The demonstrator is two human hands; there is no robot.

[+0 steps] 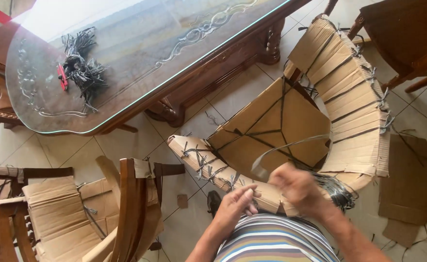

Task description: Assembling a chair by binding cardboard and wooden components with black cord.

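My right hand [298,187] pinches one grey plastic strap [291,145] in its fingers, which loops up over the seat; my left hand [235,206] rests half-curled, grasping nothing, on the cardboard-wrapped chair [320,97] just before me. A second wrapped chair [58,213] stands at my left. Farther off, one glass-topped counter [140,53] carries one bundle of dark straps [80,68]. Loose cardboard [410,184] lies on the tiled floor [242,92].
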